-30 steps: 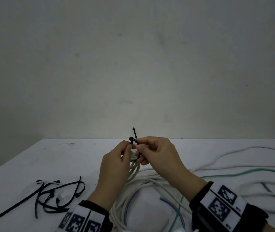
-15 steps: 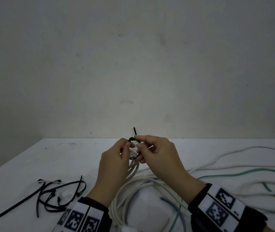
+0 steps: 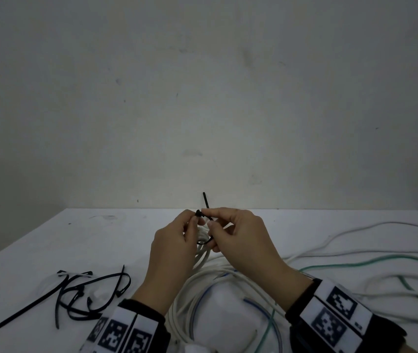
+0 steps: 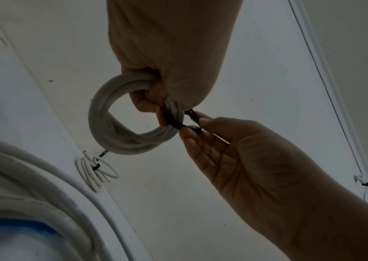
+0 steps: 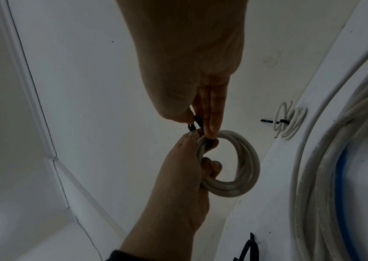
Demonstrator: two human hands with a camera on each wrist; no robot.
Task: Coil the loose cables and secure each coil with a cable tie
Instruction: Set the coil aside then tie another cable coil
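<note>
A: Left hand [image 3: 171,253] grips the white cable coil [image 4: 120,127] above the tabletop [image 3: 106,240]; its fingers also steady the head of the black cable tie [image 3: 205,220].

B: Right hand [image 3: 241,240] pinches the strap. Judgement: keep the loops bunched, draw the tail straight through the head, don't let the strands splay.
</note>
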